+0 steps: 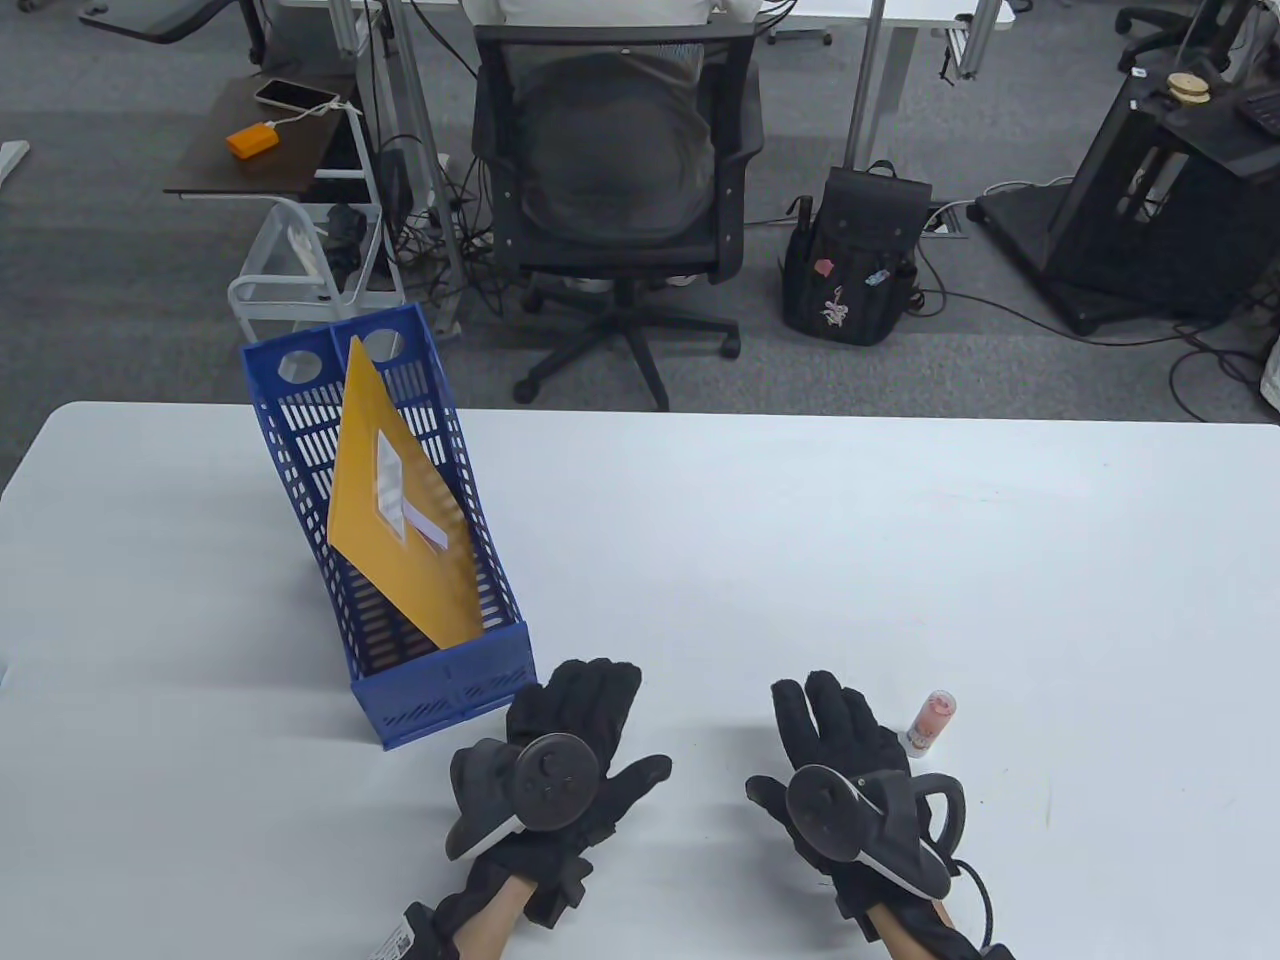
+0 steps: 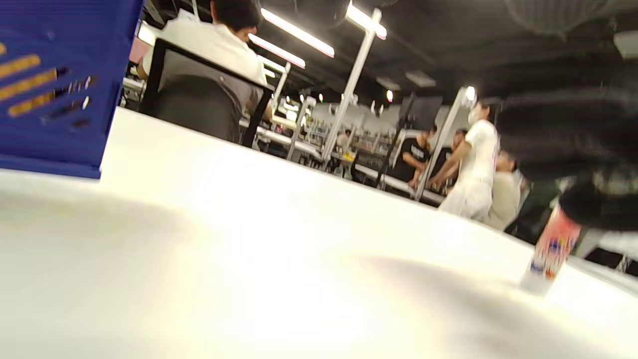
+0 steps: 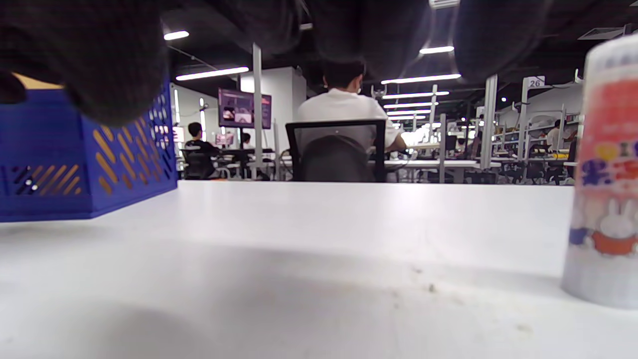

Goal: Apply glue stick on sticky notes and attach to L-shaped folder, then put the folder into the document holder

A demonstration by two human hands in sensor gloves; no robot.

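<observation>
A yellow L-shaped folder (image 1: 400,500) with white sticky notes (image 1: 395,485) on its face stands tilted inside the blue document holder (image 1: 440,690) at the table's left. The holder (image 2: 50,80) fills the left wrist view's top left corner and stands at the left of the right wrist view (image 3: 84,164). My left hand (image 1: 575,725) lies flat on the table just right of the holder's front, fingers straight, holding nothing. My right hand (image 1: 840,725) lies flat too, empty. The glue stick (image 1: 930,722) stands upright just right of it, also visible from both wrists (image 2: 551,252) (image 3: 605,174).
The white table (image 1: 900,560) stretches wide behind and right of the hands. Beyond its far edge a person sits in a black office chair (image 1: 615,200), with a black backpack (image 1: 855,260) on the floor.
</observation>
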